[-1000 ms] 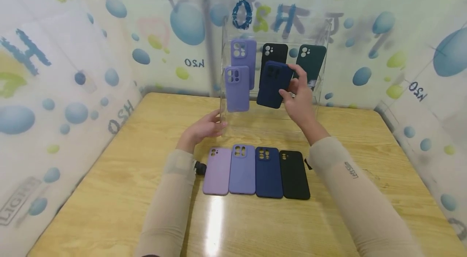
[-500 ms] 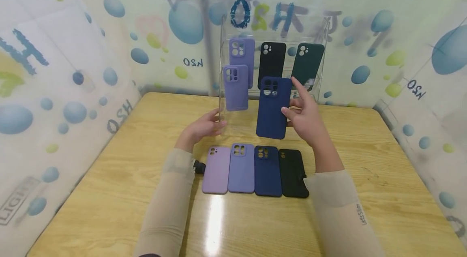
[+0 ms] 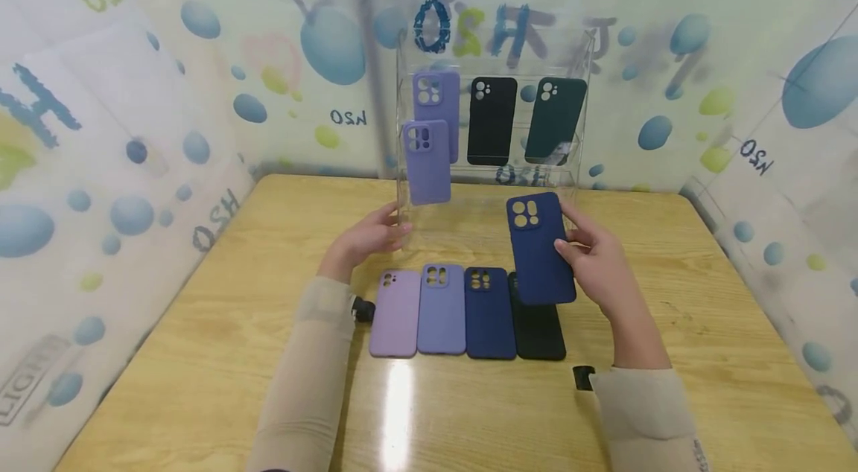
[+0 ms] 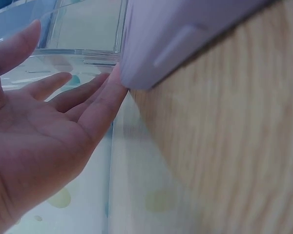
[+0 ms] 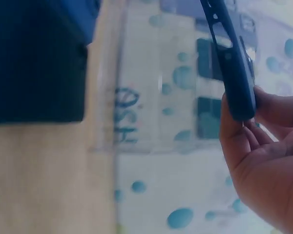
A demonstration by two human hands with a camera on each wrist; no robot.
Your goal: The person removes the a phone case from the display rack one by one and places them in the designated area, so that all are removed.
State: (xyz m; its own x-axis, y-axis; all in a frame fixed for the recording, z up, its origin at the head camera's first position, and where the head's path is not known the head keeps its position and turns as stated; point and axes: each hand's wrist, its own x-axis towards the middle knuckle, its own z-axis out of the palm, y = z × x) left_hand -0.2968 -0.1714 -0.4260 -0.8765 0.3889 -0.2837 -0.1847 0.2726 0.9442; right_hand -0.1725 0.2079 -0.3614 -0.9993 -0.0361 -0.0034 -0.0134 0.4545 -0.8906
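My right hand (image 3: 599, 263) pinches a dark blue phone case (image 3: 541, 249) by its right edge, thumb on the near face and fingers behind. The case is raised and overlaps the black phone case (image 3: 541, 334) in the head view. In the right wrist view, the blue case (image 5: 238, 87) appears edge-on. My left hand (image 3: 371, 237) has its fingers extended at the left side of a clear acrylic stand (image 3: 401, 96). On the stand are two purple phone cases (image 3: 429, 170), a black one (image 3: 492, 118) and a dark green one (image 3: 556, 118).
A row on the wooden table (image 3: 208, 353) runs from a pink-lilac case (image 3: 395, 316) through a purple case (image 3: 442, 319) and a dark blue case (image 3: 491, 323) to the black one. Behind the stand is a patterned backdrop (image 3: 302, 137).
My right hand has carried the dark blue case away from the stand, down and to the right, uncovering the black case on it. The left hand has kept its place at the stand.
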